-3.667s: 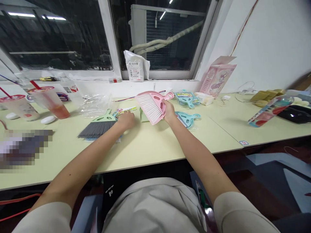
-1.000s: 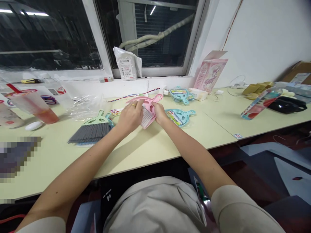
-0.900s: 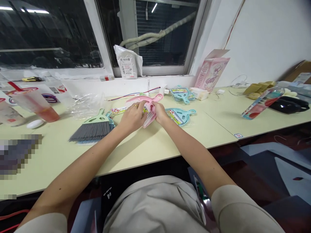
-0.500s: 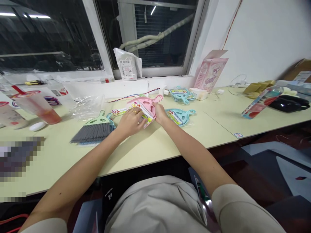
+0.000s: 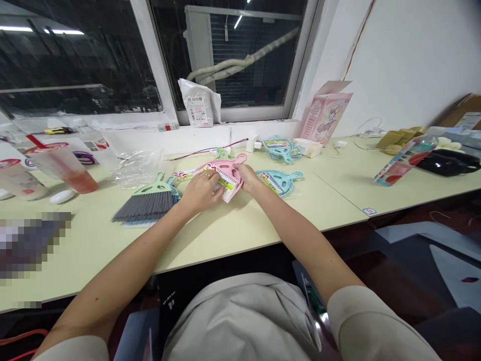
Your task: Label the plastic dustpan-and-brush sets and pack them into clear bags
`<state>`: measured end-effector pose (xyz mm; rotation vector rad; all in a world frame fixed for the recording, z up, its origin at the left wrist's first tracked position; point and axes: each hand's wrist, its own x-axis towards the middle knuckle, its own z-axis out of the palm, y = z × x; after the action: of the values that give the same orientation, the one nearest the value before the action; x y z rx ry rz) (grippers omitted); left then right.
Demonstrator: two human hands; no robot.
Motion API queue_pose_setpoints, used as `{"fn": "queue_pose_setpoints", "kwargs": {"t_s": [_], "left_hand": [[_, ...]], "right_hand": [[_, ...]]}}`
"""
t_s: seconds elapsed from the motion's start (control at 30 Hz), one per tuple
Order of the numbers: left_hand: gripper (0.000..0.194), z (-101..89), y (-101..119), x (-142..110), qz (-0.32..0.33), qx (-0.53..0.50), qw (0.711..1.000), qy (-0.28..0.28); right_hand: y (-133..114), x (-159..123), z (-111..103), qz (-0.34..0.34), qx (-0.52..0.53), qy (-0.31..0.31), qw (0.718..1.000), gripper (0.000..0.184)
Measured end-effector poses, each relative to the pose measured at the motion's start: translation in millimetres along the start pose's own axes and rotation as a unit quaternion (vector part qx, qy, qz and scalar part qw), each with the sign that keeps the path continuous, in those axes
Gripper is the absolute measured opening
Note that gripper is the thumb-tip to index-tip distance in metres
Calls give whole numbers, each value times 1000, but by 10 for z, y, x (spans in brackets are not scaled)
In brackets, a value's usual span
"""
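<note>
A small pink dustpan (image 5: 230, 173) lies low over the pale table (image 5: 233, 225), with a colourful printed label card on its face. My left hand (image 5: 200, 189) rests on the pan's left part, fingers curled and pressing the card, a ring on one finger. My right hand (image 5: 249, 177) grips the pan's right edge. Just left of my hands lies a green-handled brush with grey bristles (image 5: 145, 203). A teal dustpan with a label (image 5: 280, 181) sits to the right of my right hand.
More teal dustpans (image 5: 278, 146) and a pink carton (image 5: 326, 118) stand at the back right. Crumpled clear plastic (image 5: 137, 163), drink cups (image 5: 65, 165) and a white packet (image 5: 198, 105) on the sill lie at the left and back. Toys and a black object (image 5: 447, 163) crowd the far right.
The pink dustpan was held up with its ribbed inside showing; it has since been turned and lowered, and the label card now lies on its face under my left fingers.
</note>
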<state>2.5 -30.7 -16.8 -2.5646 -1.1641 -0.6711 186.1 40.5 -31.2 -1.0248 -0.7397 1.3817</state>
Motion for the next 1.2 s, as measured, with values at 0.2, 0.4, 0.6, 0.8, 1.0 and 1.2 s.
{"fn": "queue_pose_setpoints", "kwargs": {"t_s": [0.2,0.4,0.6,0.8,1.0,1.2], "left_hand": [[30,35,24,-14,18,-4,999,31],[33,-233,-387,60,-32,32,991,126],[32,-487,-1492,-162,-271,111,948,128],[51,-323,-2013,-447,-357,108,928,-26],[60,-229,-2092,-427,-387,138,907,-93],[59,-315,-2035,-378,-389,171,905,-4]], "right_hand": [[-10,37,-23,8,-1,-7,1000,12],[-16,110,-78,22,5,-10,1000,8],[-25,162,-107,20,13,-3,1000,6],[-14,145,-85,17,6,7,1000,5],[-27,94,-70,25,1,-42,999,9],[-100,-71,-33,47,-7,-80,996,20]]}}
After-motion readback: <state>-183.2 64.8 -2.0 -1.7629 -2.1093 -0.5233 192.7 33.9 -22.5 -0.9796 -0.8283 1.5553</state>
